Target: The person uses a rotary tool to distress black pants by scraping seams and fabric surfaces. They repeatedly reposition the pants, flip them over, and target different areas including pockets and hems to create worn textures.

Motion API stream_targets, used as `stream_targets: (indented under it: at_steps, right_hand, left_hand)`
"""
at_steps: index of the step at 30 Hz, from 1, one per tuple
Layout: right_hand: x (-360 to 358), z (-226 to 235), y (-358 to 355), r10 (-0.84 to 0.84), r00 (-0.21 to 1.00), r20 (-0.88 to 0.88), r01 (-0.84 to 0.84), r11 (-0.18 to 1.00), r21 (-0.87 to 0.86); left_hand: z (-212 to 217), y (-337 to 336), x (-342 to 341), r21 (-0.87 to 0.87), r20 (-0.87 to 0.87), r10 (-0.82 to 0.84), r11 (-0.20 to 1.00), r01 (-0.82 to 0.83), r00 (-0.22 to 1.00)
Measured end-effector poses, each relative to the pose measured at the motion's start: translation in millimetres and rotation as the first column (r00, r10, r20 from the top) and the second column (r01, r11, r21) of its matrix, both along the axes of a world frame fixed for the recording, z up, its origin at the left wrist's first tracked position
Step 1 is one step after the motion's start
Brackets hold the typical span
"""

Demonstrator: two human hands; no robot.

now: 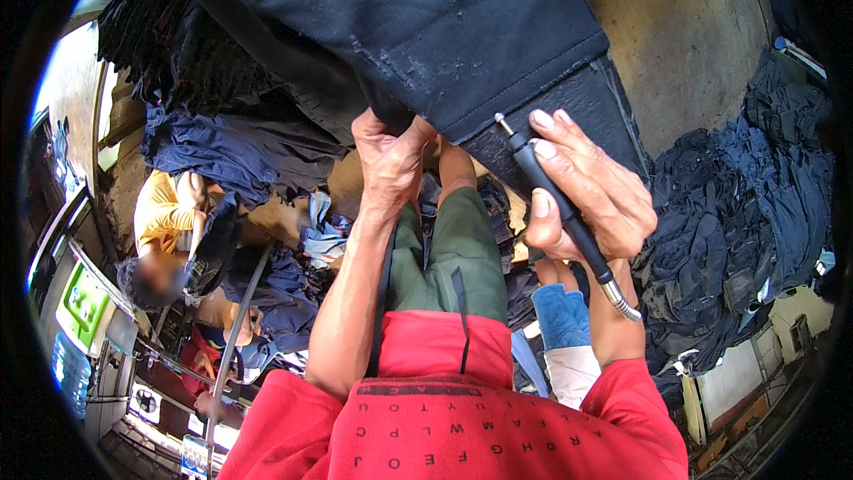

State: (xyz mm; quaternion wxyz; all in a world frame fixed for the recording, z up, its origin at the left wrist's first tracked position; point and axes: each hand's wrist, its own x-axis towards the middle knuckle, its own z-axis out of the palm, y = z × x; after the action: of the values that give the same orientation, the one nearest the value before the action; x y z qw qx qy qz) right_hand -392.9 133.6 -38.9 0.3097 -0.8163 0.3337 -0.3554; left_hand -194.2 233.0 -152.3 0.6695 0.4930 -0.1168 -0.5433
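A dark denim garment [426, 9] lies across the work surface, with pale scuffed spots on its cloth and a stitched hem at its near right end. From that hem sticks out a flat dark board [586, 111] with a worn face. My left hand [391, 156] is closed on the garment's near edge; its fingertips are hidden under the cloth. In my right hand [600, 187] is a black rotary tool handpiece [555, 191], held like a pen. Its small light tip points at the board just below the hem, and a metal flexible shaft bends away behind it.
The brown work surface [684, 27] extends at the right. Dark garments are heaped at the right [720, 222], and more dark clothes [213, 151] are piled at the left. A person in a yellow shirt [164, 209] handles dark cloth beyond them. A green-and-white container [84, 307] stands far left.
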Motion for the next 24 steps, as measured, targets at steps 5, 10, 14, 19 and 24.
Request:
stream_targets:
  at_steps: [5, 10, 14, 19, 24]
  right_hand:
    - [0.1, -2.1, 0.8, -0.05, 0.999, 0.004, 0.05, 0.999, -0.012]
    - [-2.0, -5.2, 0.4, -0.089, 0.996, 0.011, 0.09, 0.996, -0.025]
    - [-2.1, -5.7, -0.4, -0.12, 0.993, 0.007, 0.12, 0.992, -0.035]
    - [-2.5, -7.3, 0.5, -0.149, 0.989, 0.011, 0.15, 0.988, -0.031]
    - [-6.4, -7.7, 0.8, -0.161, 0.987, -0.028, 0.159, 0.986, -0.042]
  left_hand:
    - [-0.9, 0.2, -3.8, 0.004, -0.043, 0.049, 0.999, -0.049, 0.998]
    - [-2.0, -0.2, -4.3, 0.011, -0.051, 0.052, 0.999, -0.051, 0.997]
    - [-2.1, -0.8, -4.7, -0.017, -0.057, 0.057, 0.998, -0.058, 0.997]
    - [-1.7, -1.9, -6.7, 0.006, -0.033, 0.067, 0.998, -0.067, 0.997]
    - [-2.5, -1.9, -4.8, 0.006, -0.017, 0.056, 0.998, -0.055, 0.998]
